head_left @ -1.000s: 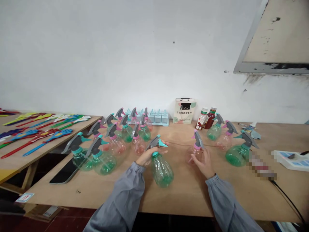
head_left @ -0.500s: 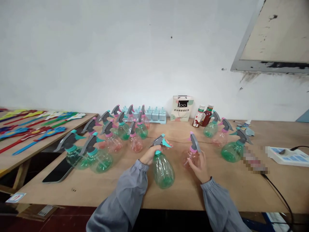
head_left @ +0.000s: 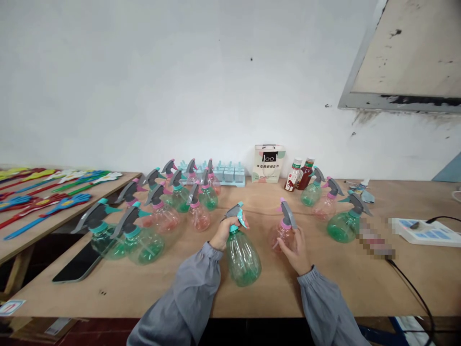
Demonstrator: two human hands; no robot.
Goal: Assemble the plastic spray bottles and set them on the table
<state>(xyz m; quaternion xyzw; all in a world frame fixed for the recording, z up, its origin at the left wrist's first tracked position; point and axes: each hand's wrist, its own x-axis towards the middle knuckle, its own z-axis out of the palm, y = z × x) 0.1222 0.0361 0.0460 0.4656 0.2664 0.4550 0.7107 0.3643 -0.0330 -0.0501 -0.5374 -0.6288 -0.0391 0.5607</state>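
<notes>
My left hand [head_left: 227,230] is wrapped round the neck and trigger head of a green spray bottle [head_left: 244,259], which tilts slightly over the front middle of the table. Just right of it, my right hand [head_left: 296,247] grips the body of a pink spray bottle [head_left: 276,239] with a grey and pink head; thumb and fingers lie on its side. A group of green and pink spray bottles [head_left: 144,244] stands to the left. Three more, among them a green spray bottle [head_left: 342,227], stand to the right of my right hand.
A phone [head_left: 74,269] lies at the left, partly behind bottles. Along the wall are light-blue popsicle moulds [head_left: 228,175], a paper bag [head_left: 267,166] and two drink bottles [head_left: 292,178]. A power strip [head_left: 425,233] with a cable sits right. Colourful hand-shaped sticks [head_left: 50,216] cover the left table.
The camera view has shifted a little. My left hand has tilted the green spray bottle slightly, its base swinging right. My right hand keeps its hold on the pink bottle.
</notes>
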